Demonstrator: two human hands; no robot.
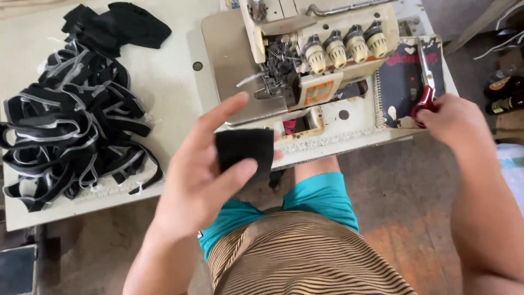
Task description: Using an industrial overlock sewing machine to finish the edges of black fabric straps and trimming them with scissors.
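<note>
Pinching a small, dark, folded fabric piece [244, 149], left hand [199, 175] fingers [234, 170] clamp it.

Left hand [204, 169] raised, thumb and fingers pinched in grip; right hand [456, 121] extended, fingers curled closed

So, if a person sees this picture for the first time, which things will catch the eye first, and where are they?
The left hand in the middle holds up a small black fabric piece in front of the cream sewing machine. On the table's left side lies a big tangled pile of black strips with pale stitched edges. At the right, the right hand grips red-handled scissors.
</note>
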